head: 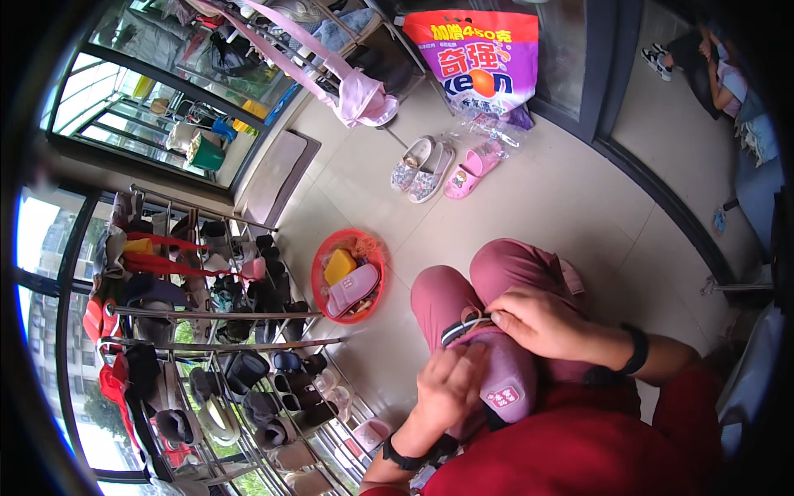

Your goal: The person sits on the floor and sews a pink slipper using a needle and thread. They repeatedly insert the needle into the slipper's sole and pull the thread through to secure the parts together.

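Across my lap lies a mauve slipper with a small pink-and-white patch that bears writing. My left hand rests at its near left edge, the fingers curled over the rim; it is slightly blurred. At the slipper's far edge my right hand pinches the edge beside a dark strip with white lines and a thin brown loop. Whether the strip is part of the slipper, I cannot tell. On the floor to the left, a round red basin holds a lilac slipper, a yellow object and tangled thin strands.
Metal shoe racks full of shoes stand at the left. Ahead are grey patterned shoes, a pink clog and a large detergent bag. A seated person is beyond the dark door track at the right.
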The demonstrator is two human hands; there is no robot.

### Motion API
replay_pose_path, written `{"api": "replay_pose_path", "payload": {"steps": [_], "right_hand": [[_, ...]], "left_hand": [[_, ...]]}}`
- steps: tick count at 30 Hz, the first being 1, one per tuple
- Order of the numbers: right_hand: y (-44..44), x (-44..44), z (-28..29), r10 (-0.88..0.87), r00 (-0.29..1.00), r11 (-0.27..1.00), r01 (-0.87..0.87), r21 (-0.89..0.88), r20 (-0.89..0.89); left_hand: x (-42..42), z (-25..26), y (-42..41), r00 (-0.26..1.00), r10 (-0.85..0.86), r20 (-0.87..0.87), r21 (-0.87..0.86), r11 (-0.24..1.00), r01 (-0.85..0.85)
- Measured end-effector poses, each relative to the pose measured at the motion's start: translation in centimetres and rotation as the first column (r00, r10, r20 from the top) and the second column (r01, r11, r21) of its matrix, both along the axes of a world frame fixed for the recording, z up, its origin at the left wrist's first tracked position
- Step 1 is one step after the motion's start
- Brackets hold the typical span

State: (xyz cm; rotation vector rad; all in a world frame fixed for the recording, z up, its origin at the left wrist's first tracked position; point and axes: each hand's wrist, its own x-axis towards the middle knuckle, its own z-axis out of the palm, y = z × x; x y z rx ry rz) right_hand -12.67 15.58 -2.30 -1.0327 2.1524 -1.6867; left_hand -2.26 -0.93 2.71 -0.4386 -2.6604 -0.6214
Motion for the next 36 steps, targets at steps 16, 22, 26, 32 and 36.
{"api": "replay_pose_path", "payload": {"steps": [16, 22, 26, 32, 36], "right_hand": [[0.4, 3.4, 4.4, 0.067, 0.904, 0.966, -0.164, -0.198, -0.423], [0.3, -0.4, 5.4, 0.328, 0.785, 0.868, -0.031, -0.495, 0.526], [-2.9, -3.1, 3.1, 0.611, 0.359, 0.734, 0.078, -0.675, 0.706], [6.1, -3.2, 3.0, 0.446, 0.643, 0.861, -0.12, -0.494, 0.622], [31.0, -1.5, -3.9, -0.063, 0.586, 0.779, 0.535, -0.327, 0.808]], "left_hand": [[2.6, 0.8, 0.5, 0.932, -0.107, 0.347, 0.934, 0.126, -0.333], [-0.4, -2.3, -1.4, 0.986, 0.093, 0.141, 0.524, 0.838, -0.154], [-0.1, -4.5, 0.5, 0.989, 0.135, -0.058, 0.484, 0.87, -0.09], [0.5, -5.7, 0.5, 0.961, 0.267, -0.065, 0.51, 0.837, -0.198], [-0.2, -4.7, 0.2, 0.975, 0.196, -0.107, 0.521, 0.846, -0.113]]}}
